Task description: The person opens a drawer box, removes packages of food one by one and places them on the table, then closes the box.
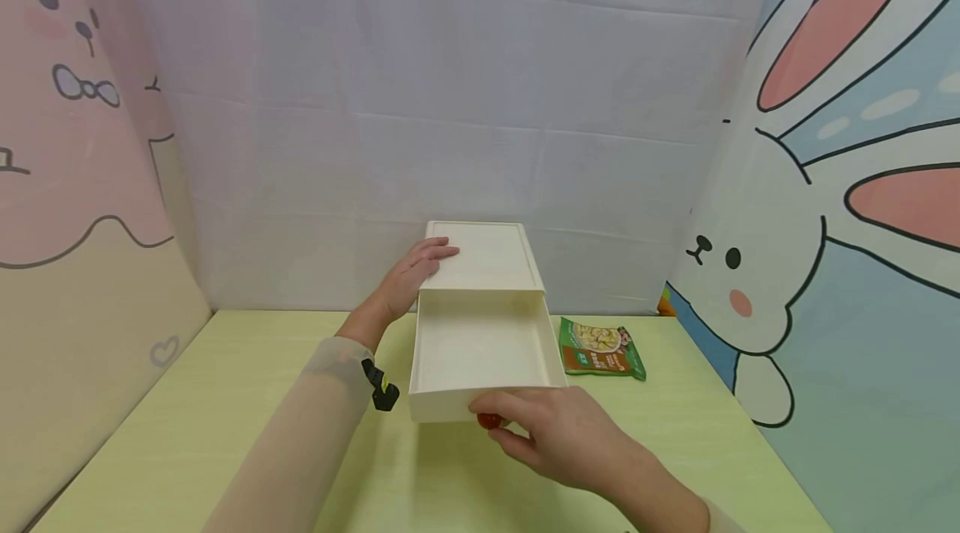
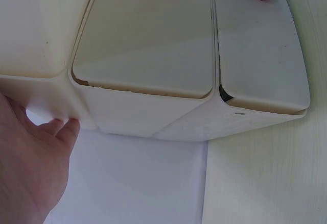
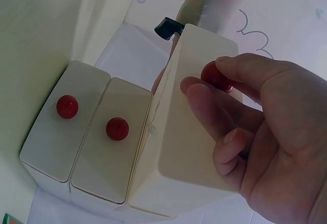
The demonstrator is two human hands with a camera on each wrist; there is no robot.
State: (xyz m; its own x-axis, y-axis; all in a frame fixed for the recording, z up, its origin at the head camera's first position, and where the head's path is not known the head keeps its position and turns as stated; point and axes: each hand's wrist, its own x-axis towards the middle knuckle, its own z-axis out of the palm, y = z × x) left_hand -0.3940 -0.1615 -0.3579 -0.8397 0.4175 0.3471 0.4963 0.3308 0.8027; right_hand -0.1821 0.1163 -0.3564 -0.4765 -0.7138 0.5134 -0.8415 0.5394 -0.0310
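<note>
A small white chest of drawers [image 1: 483, 254] stands on the table against the back cloth. Its top drawer [image 1: 444, 406] is pulled out toward me, and its inside looks bare. My right hand [image 1: 566, 433] pinches the red round knob [image 3: 214, 76] on that drawer's front between thumb and fingers. On the chest's upper left edge rests my left hand [image 1: 412, 279], its fingers extended over the top. Below, the middle drawer [image 3: 115, 168] and the bottom drawer [image 3: 51, 145] are pushed in, each with a red knob.
A green and brown food packet [image 1: 600, 350] lies on the table right of the chest. A white cloth [image 1: 450, 100] hangs behind, and printed panels with cartoon animals [image 1: 750, 283] stand at both sides. The pale yellow-green tabletop [image 1: 255, 383] extends around the chest.
</note>
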